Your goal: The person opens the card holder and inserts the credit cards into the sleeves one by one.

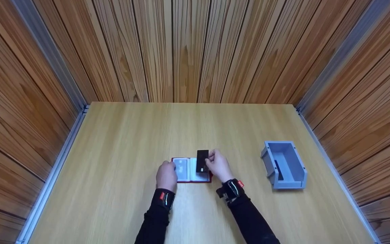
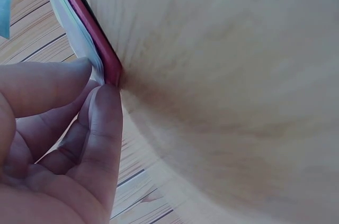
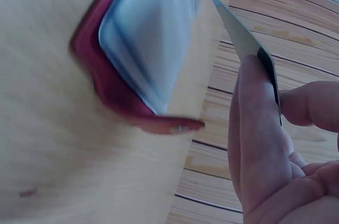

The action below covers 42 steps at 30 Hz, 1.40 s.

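Note:
A red card holder (image 1: 182, 182) lies spread flat on the table, its clear plastic sleeves (image 3: 145, 33) facing up. My left hand (image 1: 167, 174) pinches the holder's left edge between thumb and fingers; the left wrist view shows the red cover (image 2: 100, 44) and sleeves at the fingertips. Above the right-hand page, my right hand (image 1: 219, 166) holds a black card (image 1: 201, 161) between thumb and fingers. In the right wrist view the card (image 3: 243, 36) appears nearly edge-on, apart from the sleeves. A strap tab (image 3: 183, 127) sticks out from the holder's right side.
To the right stands a grey-blue plastic bin (image 1: 287, 184) with a thin dark item (image 1: 278, 170) leaning inside. Wooden plank walls (image 1: 188, 51) with metal rails enclose the table (image 1: 113, 135) at the back and both sides.

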Motion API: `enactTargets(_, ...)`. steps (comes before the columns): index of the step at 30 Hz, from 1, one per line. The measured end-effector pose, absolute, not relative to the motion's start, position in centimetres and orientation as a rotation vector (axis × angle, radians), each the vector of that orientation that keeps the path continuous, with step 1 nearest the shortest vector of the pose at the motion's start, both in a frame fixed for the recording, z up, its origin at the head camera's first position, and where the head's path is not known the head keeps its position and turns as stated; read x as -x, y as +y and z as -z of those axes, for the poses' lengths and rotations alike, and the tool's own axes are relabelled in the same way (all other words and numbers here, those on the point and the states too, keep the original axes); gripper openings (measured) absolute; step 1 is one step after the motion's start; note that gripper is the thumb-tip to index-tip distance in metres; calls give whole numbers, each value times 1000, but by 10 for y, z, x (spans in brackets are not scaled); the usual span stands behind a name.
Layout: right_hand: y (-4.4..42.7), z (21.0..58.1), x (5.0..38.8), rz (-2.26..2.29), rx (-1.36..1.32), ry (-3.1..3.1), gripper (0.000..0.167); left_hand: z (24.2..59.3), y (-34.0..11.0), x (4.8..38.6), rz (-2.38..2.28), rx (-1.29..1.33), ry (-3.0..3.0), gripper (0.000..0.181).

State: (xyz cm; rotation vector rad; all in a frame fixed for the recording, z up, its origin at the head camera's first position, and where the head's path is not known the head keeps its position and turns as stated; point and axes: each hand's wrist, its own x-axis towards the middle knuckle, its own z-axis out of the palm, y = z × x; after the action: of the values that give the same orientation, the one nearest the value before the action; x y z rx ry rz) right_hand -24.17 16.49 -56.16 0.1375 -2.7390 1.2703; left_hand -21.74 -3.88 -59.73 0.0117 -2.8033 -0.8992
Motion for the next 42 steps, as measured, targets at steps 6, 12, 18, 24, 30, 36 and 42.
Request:
enactTargets(6,155,566,244,-1269,-173,-2724,17,596,-39,218,939,-25,-2807,16)
enactTargets(12,148,572,245,-1280,-192,-2721,17,596,-39,217,920,-13,-2806,15)
enactTargets(18,143,577,246,-1284,-182,-2742,17,597,-40,216,913,6,-2807,16)
enactTargets(24,141,578,247,-1353,-116,-2805,18,598,-40,216,942,-1,-2790,18)
enactTargets(30,139,579,248,-1410,-44,-2863,17,596,-40,216,947,-14,-2809,19)
enactTargets(36,138,582,248,-1423,-51,-2844,17,596,-39,216,961,-21,-2803,20)
enactTargets(42,138,588,249,-1336,-114,-2843,17,595,-39,217,917,-21,-2842,17)
